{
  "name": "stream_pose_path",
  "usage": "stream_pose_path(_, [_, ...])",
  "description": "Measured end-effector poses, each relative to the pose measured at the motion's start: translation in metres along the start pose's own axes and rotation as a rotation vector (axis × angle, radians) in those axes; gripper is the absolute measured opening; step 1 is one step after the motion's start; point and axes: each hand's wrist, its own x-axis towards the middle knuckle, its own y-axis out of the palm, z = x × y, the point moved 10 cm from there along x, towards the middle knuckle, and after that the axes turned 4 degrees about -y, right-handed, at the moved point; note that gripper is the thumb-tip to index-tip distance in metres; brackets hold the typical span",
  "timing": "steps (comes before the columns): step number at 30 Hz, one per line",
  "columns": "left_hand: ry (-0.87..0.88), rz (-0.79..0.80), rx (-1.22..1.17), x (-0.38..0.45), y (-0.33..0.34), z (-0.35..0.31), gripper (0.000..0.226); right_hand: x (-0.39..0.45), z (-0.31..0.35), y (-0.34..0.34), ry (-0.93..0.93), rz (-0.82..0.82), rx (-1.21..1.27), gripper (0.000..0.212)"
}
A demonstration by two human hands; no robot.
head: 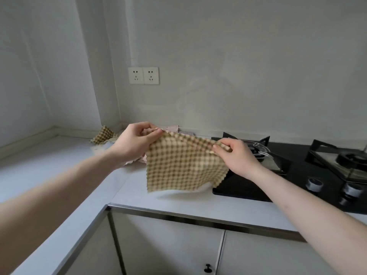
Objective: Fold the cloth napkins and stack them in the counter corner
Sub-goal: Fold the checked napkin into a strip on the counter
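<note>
The left hand [137,141] and right hand [236,155] each pinch a top corner of the checked napkin [184,165], which hangs above the desk [59,171]. Its right edge dangles beside the stove [278,175], so a careless lowering could drape it over the burner; a weak pinch might drop a corner, spoiling the fold.

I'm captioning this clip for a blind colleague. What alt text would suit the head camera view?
Two bare hands hold a brown checked napkin up by its top corners above a pale kitchen counter, left hand and right hand each pinching a corner. More napkins lie crumpled toward the counter corner behind; a black gas hob sits at right.
</note>
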Motion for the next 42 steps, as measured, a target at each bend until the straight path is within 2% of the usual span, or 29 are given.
stream_pose_path(3, [-0.001,0.021,-0.002,-0.019,-0.006,-0.020,0.026,-0.008,0.018,-0.018,-0.010,-0.016,-0.012,0.006])
stream_pose_path(9, [-0.042,0.163,-0.094,-0.038,0.017,-0.045,0.024,-0.034,0.032,0.012,0.105,0.192,0.129,0.066])
stream_pose_path(11, [-0.055,0.215,-0.086,-0.041,0.032,-0.057,0.027,-0.044,0.039,0.031,0.151,0.238,0.160,0.072])
stream_pose_path(13, [-0.076,0.267,-0.102,-0.043,0.044,-0.066,0.029,-0.049,0.049,0.039,0.133,0.222,0.137,0.056])
stream_pose_path(16, [-0.069,0.334,-0.091,-0.042,0.052,-0.072,0.027,-0.048,0.062,0.038,0.070,0.192,0.162,0.020])
stream_pose_path(17, [-0.062,0.344,-0.076,-0.041,0.052,-0.073,0.024,-0.047,0.063,0.037,0.059,0.192,0.169,0.015])
stream_pose_path(21, [-0.071,0.268,0.026,-0.032,0.034,-0.066,0.025,-0.034,0.053,0.023,0.035,0.171,0.082,0.010])
stream_pose_path(25, [-0.150,0.210,0.012,-0.020,0.012,-0.042,0.029,-0.028,0.043,0.004,0.030,0.204,-0.097,0.020])
stream_pose_path(31, [-0.182,0.155,0.046,0.001,0.010,-0.009,0.035,-0.012,0.021,-0.013,0.067,0.246,-0.122,0.012])
stream_pose_path(33, [-0.156,0.093,0.149,0.013,0.010,0.005,0.034,-0.004,0.001,-0.013,0.138,0.227,-0.077,0.011])
stream_pose_path(37, [-0.051,-0.023,0.564,0.028,0.023,0.023,0.027,0.009,-0.028,-0.004,0.196,0.163,-0.117,0.010])
stream_pose_path(42, [-0.077,-0.028,0.654,0.045,0.041,0.058,0.017,0.021,-0.047,0.007,0.188,0.088,-0.217,0.012])
